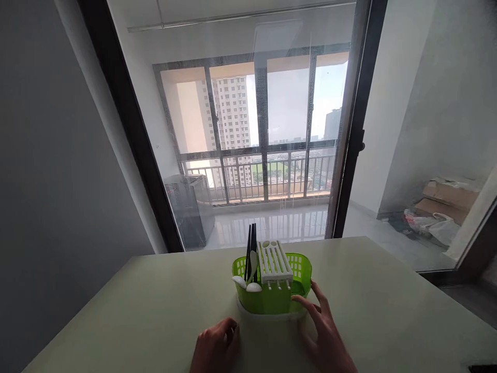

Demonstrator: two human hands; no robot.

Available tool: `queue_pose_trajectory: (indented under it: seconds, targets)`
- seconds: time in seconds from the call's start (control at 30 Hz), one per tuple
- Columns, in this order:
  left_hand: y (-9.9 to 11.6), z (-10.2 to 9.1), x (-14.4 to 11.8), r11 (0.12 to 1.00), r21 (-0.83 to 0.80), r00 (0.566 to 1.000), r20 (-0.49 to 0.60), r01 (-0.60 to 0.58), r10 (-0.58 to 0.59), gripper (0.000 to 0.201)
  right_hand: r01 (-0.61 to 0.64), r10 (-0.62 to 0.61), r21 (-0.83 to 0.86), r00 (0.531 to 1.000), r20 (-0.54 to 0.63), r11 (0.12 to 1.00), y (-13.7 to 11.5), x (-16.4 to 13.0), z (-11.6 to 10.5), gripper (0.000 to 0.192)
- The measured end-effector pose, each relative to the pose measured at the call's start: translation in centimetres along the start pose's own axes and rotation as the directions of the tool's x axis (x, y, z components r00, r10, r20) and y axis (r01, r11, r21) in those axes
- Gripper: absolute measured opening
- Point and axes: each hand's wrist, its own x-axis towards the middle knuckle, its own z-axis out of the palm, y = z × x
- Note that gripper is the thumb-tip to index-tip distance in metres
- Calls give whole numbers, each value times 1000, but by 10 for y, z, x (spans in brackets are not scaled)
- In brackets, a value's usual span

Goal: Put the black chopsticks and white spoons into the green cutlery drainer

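Note:
A green plastic utensil caddy (264, 301) with perforated sides stands on a white base tray (252, 313). Black chopsticks (253, 246) rise from its left part, beside white spoons (254, 286). A white slotted rack (275, 263) with small hooks along its lower front edge lies tilted over the middle. My right hand (324, 331) is open at the caddy's right end, thumb by the front wall and a finger by the side; firm contact cannot be made out. My left hand (216, 339) rests in front of the caddy, fingers curled closed, with no object showing.
The caddy stands on a pale table (174, 300), near its far edge. Behind is a dark-framed glass door (134, 124) with a balcony beyond. A dark cabinet (190, 210) stands out there. Cardboard (450, 199) and plastic bags (435, 225) lie at right.

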Motion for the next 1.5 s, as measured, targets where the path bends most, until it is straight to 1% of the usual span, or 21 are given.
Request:
queue_pose_trajectory:
  seconds: [0.07, 0.13, 0.23, 0.3, 0.37, 0.43, 0.47, 0.5, 0.57, 0.6, 0.67, 0.77, 0.83, 0.9, 0.97, 1.03, 1.2, 1.33, 1.5]
  targets:
    - [1, -2, 0, 998, -29, 999, -13, 48, -49, 28, 10, -11, 17, 1000, 9, 1000, -7, -1, 3, 35]
    - [0, -3, -1, 993, -92, 995, -50, 77, -82, 29, 11, -11, 25, 1000, 18, 1000, -12, -2, 4, 34]
    - [-7, -5, 2, 969, -235, 982, -152, 72, -110, 38, -1, 1, 33, 1000, 13, 999, -15, -3, 6, 35]
    - [-13, -10, 8, 942, -328, 959, -242, 64, -149, 45, -8, 8, 38, 1000, 7, 999, -15, -4, 7, 35]
    - [-17, -21, 21, 917, -396, 923, -331, 54, -197, 48, -9, 9, 37, 1000, 4, 999, -16, -4, 7, 36]
    - [-17, -38, 40, 899, -438, 888, -406, 19, -217, 50, -8, 8, 31, 1000, 4, 999, -16, -3, 7, 36]
    - [-14, -48, 52, 890, -455, 873, -439, -15, -210, 51, -6, 6, 27, 1000, 4, 1000, -16, -3, 7, 36]
    - [-9, -58, 64, 883, -467, 870, -456, -52, -190, 52, -3, 3, 25, 1000, 4, 1000, -17, -3, 7, 36]
    - [5, -77, 88, 860, -501, 894, -425, -101, -143, 53, 5, -5, 21, 1000, 1, 1000, -17, -2, 6, 37]
    - [14, -85, 100, 846, -522, 912, -392, -112, -120, 54, 10, -10, 21, 1000, -3, 1000, -17, -2, 6, 37]
    - [32, -95, 121, 826, -543, 949, -313, -147, -37, 59, 11, -10, 27, 1000, -5, 1000, -17, -2, 7, 37]
    - [55, -98, 144, 817, -553, 979, -194, -162, 62, 69, -7, 7, 56, 1000, 3, 998, -19, -2, 7, 38]
    - [65, -94, 156, 827, -546, 989, -120, -135, 82, 74, -16, 16, 66, 1000, 7, 998, -21, -2, 6, 39]
    - [71, -90, 164, 846, -524, 995, -49, -97, 84, 76, -16, 14, 69, 1000, 23, 997, -21, -1, 5, 42]
    - [76, -88, 169, 873, -483, 997, -1, -67, 76, 71, -20, 16, 69, 998, 56, 997, -21, 0, 4, 47]
    - [81, -89, 171, 901, -431, 998, 21, -49, 65, 61, -32, 27, 63, 996, 85, 997, -21, 0, 3, 50]
    - [91, -94, 169, 937, -347, 1000, 4, -26, 29, 42, -44, 37, 59, 993, 114, 997, -21, 1, 2, 55]
    - [91, -90, 169, 923, -384, 1000, -11, -13, 9, 31, -28, 21, 63, 994, 110, 998, -22, 1, 1, 56]
    - [78, -88, 168, 873, -487, 1000, 2, 24, -27, 29, -25, 20, 51, 996, 92, 998, -20, 1, 2, 56]
